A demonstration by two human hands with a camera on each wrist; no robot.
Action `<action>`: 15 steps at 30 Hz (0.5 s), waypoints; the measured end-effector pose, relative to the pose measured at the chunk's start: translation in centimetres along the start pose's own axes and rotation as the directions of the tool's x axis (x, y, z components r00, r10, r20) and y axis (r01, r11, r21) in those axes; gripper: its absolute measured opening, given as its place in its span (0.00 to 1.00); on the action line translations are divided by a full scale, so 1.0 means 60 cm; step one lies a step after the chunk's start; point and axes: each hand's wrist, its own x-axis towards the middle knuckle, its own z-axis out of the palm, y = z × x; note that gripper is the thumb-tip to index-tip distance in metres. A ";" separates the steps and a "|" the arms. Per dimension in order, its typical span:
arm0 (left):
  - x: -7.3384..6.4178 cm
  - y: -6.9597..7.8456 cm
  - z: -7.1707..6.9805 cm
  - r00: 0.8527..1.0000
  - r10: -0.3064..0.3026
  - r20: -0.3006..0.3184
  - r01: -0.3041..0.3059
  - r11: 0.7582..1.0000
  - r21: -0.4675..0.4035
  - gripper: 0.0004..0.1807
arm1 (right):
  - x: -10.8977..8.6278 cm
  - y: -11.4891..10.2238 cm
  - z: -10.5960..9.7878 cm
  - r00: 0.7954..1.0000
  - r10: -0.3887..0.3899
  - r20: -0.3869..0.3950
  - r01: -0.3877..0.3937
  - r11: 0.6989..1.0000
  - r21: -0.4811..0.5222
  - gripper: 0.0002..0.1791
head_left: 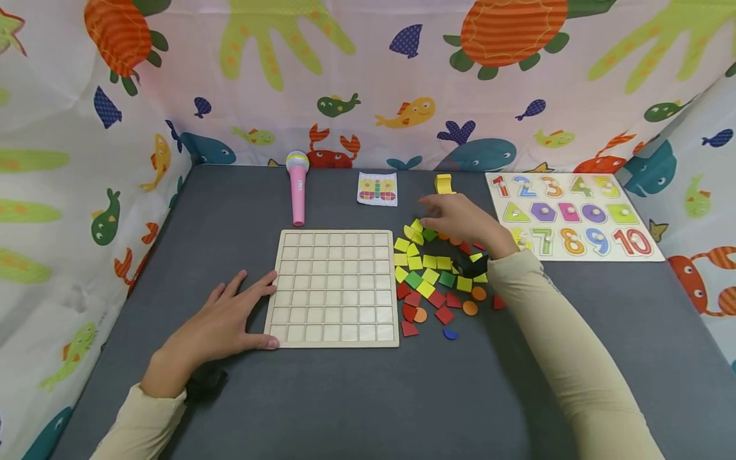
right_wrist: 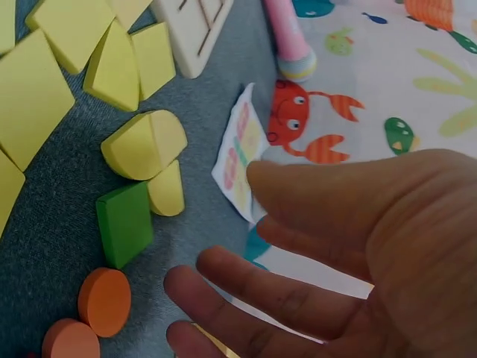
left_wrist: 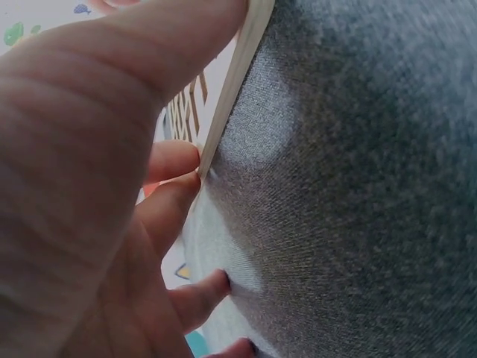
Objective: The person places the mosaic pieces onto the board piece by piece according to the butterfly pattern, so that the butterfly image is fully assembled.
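My left hand (head_left: 221,322) lies at the left side of a pale wooden grid board (head_left: 338,289). Its thumb touches the near left corner and its fingertips meet the board's left edge, also visible in the left wrist view. Above the far part of a pile of coloured pieces (head_left: 430,261), my right hand (head_left: 460,217) hovers with its fingers apart and nothing between them. Just beyond it stands a yellow piece (head_left: 443,183). Beneath it in the right wrist view are a green square (right_wrist: 124,224), yellow pieces (right_wrist: 134,149) and an orange disc (right_wrist: 104,302).
A pink toy microphone (head_left: 297,188) and a butterfly pattern card (head_left: 377,190) lie behind the board. To the right is a number-and-shape puzzle board (head_left: 581,233). A printed sea-animal cloth (head_left: 368,70) hangs around the grey table (head_left: 368,402).
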 end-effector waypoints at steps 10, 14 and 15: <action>0.001 0.004 0.001 1.000 -0.013 -0.004 0.013 1.000 -0.010 0.61 | 0.029 0.004 0.011 0.999 -0.004 0.036 0.005 1.000 -0.001 0.22; 0.002 0.004 0.000 1.000 -0.023 -0.001 0.023 1.000 -0.004 0.61 | 0.036 0.008 0.016 1.000 -0.006 0.028 0.006 1.000 -0.019 0.21; 0.002 0.004 0.000 1.000 -0.025 -0.002 0.025 1.000 -0.004 0.61 | 0.038 0.009 0.017 1.000 -0.011 0.028 0.012 1.000 -0.024 0.21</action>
